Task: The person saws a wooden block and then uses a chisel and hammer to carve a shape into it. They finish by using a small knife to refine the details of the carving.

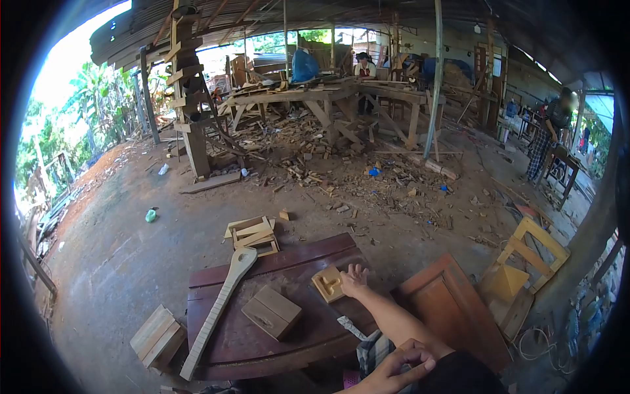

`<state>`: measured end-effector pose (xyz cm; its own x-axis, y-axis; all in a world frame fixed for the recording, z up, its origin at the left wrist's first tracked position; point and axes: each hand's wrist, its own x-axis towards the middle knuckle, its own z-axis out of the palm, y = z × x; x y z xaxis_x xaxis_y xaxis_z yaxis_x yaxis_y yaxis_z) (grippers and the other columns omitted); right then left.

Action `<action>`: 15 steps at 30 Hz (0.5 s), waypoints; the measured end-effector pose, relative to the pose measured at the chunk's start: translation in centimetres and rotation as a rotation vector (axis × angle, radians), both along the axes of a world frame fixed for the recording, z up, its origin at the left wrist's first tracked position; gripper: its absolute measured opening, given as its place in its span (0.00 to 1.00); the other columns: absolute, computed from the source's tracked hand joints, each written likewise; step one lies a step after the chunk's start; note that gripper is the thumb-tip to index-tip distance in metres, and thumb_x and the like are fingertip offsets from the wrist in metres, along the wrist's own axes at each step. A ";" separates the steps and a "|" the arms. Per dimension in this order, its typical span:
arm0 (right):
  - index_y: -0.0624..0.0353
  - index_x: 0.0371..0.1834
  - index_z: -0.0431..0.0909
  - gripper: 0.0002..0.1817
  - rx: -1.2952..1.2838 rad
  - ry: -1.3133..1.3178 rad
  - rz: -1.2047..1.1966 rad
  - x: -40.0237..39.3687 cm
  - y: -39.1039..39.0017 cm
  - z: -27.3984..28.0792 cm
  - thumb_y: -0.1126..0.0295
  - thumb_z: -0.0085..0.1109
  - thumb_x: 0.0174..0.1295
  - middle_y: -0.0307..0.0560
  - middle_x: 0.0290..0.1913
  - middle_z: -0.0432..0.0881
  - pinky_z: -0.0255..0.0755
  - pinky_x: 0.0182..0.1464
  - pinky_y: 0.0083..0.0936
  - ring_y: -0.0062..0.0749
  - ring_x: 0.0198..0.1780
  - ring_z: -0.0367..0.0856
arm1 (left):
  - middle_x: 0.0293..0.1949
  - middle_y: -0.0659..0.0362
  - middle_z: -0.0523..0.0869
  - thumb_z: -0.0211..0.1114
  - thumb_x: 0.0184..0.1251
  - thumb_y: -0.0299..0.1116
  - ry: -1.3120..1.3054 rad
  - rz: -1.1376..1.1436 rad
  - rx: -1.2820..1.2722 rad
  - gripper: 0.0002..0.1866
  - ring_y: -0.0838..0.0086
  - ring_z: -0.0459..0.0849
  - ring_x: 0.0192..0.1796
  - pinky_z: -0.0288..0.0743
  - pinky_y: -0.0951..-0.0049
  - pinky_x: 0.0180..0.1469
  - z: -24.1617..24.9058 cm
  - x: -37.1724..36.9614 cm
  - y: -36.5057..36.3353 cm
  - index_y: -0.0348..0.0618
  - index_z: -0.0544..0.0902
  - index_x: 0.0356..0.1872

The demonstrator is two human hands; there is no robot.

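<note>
Left hand (405, 369) half-curled by the right forearm; can't tell if it grips anything. Plain wood block (272, 311) and long pale paddle-shaped piece (220, 308) lie flat on the dark red surface (298, 257), likely parked within reach. Right hand (355, 281) loosely spread, unclenched, at the edge of the recessed wood block (328, 284), probably steadying it flat, recess up. Farther: slatted frame (254, 235) on floor.

Dark red table (230, 349) held wooden block (271, 312); long pale paddle (219, 311) lay left of block, carved piece (327, 284) upper right.
</note>
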<state>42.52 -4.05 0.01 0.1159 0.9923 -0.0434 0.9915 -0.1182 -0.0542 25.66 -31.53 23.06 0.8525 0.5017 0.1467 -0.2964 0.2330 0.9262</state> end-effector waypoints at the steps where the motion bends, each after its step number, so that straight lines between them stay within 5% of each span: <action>1: 0.51 0.57 0.77 0.23 -0.054 0.013 0.033 -0.1 0.0 0.3 0.58 0.61 0.58 0.55 0.66 0.68 0.56 0.66 0.63 0.53 0.69 0.62 | 0.40 0.60 0.79 0.58 0.76 0.36 0.002 -0.001 -0.001 0.10 0.73 0.77 0.42 0.72 0.71 0.46 1.2 -0.1 -0.6 0.39 0.79 0.45; 4: 0.53 0.57 0.78 0.24 -0.177 0.146 0.102 0.3 1.1 -1.0 0.58 0.61 0.57 0.56 0.63 0.75 0.64 0.64 0.53 0.51 0.64 0.72 | 0.39 0.62 0.79 0.56 0.77 0.43 0.102 -0.237 -0.224 0.15 0.78 0.75 0.40 0.68 0.76 0.40 2.8 -0.4 -0.6 0.40 0.80 0.45; 9: 0.55 0.56 0.81 0.27 -0.298 0.378 0.143 0.2 2.0 -4.6 0.54 0.64 0.54 0.55 0.57 0.82 0.69 0.64 0.45 0.52 0.61 0.79 | 0.37 0.58 0.81 0.53 0.75 0.47 -0.042 -0.139 -0.757 0.22 0.74 0.76 0.36 0.68 0.71 0.38 2.5 1.8 -4.6 0.37 0.79 0.50; 10: 0.55 0.56 0.81 0.28 -0.287 0.412 0.116 -0.1 1.9 -5.3 0.54 0.65 0.53 0.55 0.57 0.82 0.68 0.65 0.44 0.52 0.61 0.78 | 0.36 0.55 0.81 0.48 0.77 0.48 -0.311 0.002 -0.726 0.22 0.69 0.76 0.37 0.69 0.67 0.39 4.3 3.3 -6.3 0.39 0.77 0.54; 11: 0.61 0.48 0.83 0.21 -0.068 0.416 0.153 -0.6 1.7 -7.0 0.57 0.60 0.56 0.59 0.47 0.85 0.76 0.52 0.40 0.49 0.49 0.84 | 0.35 0.51 0.81 0.44 0.79 0.48 -0.558 0.162 -0.688 0.23 0.63 0.76 0.37 0.69 0.63 0.39 5.3 4.5 -6.9 0.41 0.75 0.58; 13: 0.62 0.45 0.84 0.18 -0.376 0.522 0.095 -1.7 0.3 -4.8 0.61 0.61 0.56 0.60 0.43 0.86 0.78 0.49 0.41 0.47 0.47 0.86 | 0.36 0.43 0.80 0.37 0.81 0.47 -0.908 0.058 -0.147 0.22 0.51 0.76 0.36 0.69 0.54 0.40 4.5 5.4 -4.2 0.48 0.69 0.65; 15: 0.61 0.46 0.85 0.17 -0.543 0.555 0.014 -4.2 -1.1 -4.2 0.63 0.61 0.56 0.59 0.45 0.86 0.79 0.49 0.41 0.47 0.48 0.86 | 0.36 0.41 0.80 0.37 0.82 0.46 -0.851 0.141 -0.308 0.21 0.51 0.75 0.35 0.69 0.54 0.39 4.8 5.8 -5.4 0.51 0.67 0.66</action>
<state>38.36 -5.17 -4.18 -0.0775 0.8164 -0.5723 0.8375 -0.2581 -0.4816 31.44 -36.94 27.85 0.4457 0.7141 0.5398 -0.8950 0.3429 0.2853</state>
